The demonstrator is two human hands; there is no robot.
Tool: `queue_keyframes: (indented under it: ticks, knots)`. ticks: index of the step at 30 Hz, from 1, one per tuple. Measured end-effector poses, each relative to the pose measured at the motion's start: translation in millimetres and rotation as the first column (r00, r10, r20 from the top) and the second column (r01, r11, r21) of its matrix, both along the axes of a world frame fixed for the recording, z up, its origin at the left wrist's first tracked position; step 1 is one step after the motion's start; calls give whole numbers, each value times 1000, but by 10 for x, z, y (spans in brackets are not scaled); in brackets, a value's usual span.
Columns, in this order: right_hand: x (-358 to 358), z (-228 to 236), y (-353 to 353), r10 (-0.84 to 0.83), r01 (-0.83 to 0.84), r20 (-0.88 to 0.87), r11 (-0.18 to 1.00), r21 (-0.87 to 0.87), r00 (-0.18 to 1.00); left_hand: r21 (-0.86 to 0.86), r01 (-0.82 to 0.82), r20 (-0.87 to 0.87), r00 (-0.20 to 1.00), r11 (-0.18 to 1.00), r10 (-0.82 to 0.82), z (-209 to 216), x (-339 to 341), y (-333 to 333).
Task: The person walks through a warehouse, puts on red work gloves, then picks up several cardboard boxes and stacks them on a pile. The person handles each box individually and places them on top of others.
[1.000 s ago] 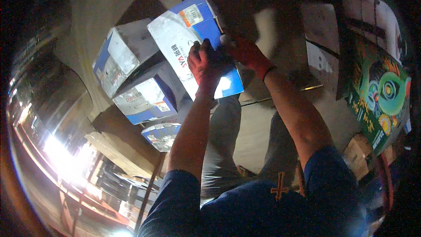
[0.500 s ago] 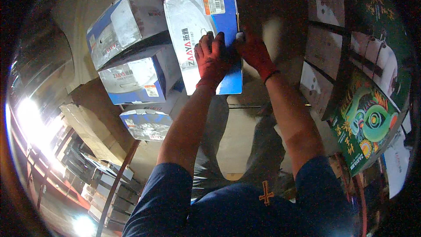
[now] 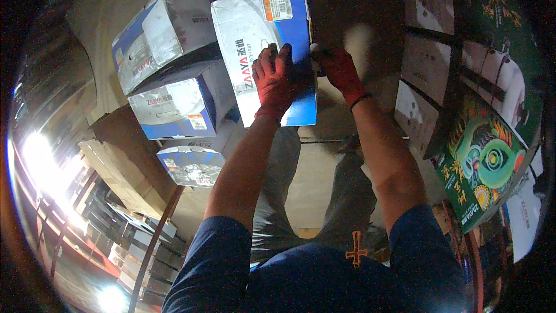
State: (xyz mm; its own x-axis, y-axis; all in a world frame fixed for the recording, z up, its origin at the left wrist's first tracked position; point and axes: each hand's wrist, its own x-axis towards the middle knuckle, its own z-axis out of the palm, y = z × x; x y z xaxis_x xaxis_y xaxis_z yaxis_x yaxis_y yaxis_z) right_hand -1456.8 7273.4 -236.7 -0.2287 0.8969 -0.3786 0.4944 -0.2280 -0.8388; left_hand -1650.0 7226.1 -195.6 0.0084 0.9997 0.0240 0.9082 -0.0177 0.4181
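Observation:
Before me is a white and blue cardboard box (image 3: 240, 20) with an orange and white label. My left hand (image 3: 273, 86), in a red glove with dark fingertips, lies on the printed face, its fingers apart. My right hand (image 3: 343, 74), gloved the same way, is at the box's right edge. Its fingers look bent against that edge, and a pale fingertip shows there; shadow hides part of them. Brown cardboard shows along the edge above this hand.
On the left are similar stacked boxes (image 3: 168, 107) and a brown carton (image 3: 119, 168). To the right stand grey-brown cartons (image 3: 427, 61) and a green box (image 3: 480, 165) with a colourful creature print. A rusty metal bar (image 3: 152, 249) runs along the lower left.
The box and both hands sit slightly differently in the picture, the left hand a little lower and further left. The right hand stays at the box's edge.

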Motion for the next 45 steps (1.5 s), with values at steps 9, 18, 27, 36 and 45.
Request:
queue_keyframes:
  ticks: [9, 18, 27, 36, 45]
  knots:
    - [-355, 275, -332, -185, 153, 170, 971, 182, 968, 26, 1, -51, 999, 1000, 0, -16, 57, 29]
    - [-155, 51, -456, -319, 214, -280, 913, -347, 906, -260, -466, 572, 632, 846, 524, -99, -799, -52]
    - [-287, -167, -1080, -353, 202, -267, 862, -464, 897, -705, -202, 291, 792, 680, 536, -201, -1335, -465]
    - [992, 1568, -1541, -408, 355, -17, 814, -459, 913, -660, 55, 741, 211, 749, 637, 2486, -314, -159]
    - [3087, 4869, -1884, -697, 684, 64, 676, -273, 714, 33, 745, 977, -166, 666, 138, 5458, 798, 1688]
